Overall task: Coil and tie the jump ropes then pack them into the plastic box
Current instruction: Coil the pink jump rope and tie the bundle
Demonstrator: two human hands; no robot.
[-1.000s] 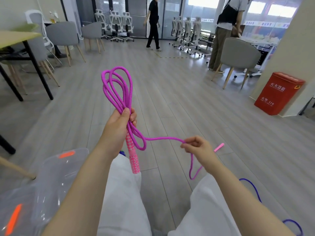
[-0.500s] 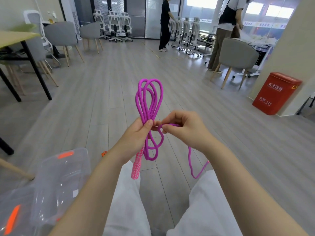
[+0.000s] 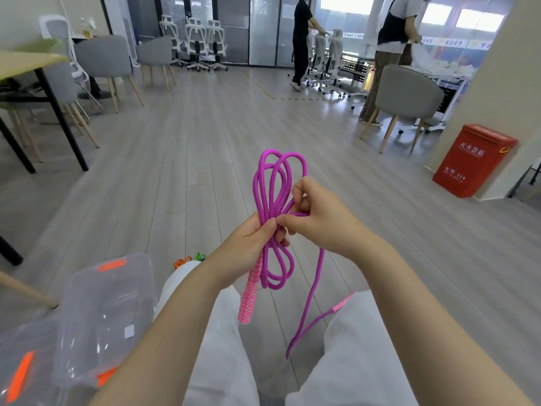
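- Since a second ago the right hand has come in from well out at 3 o'clock to meet the left hand, drawing the free end across the bundle: tying has likely begun.
- The left hand grips the magenta jump rope coil at its waist; the right pinches the crossing strand.
- The coil runs 12 to 6, loops up, pink handle down.
- The plastic box sits at 8 o'clock.
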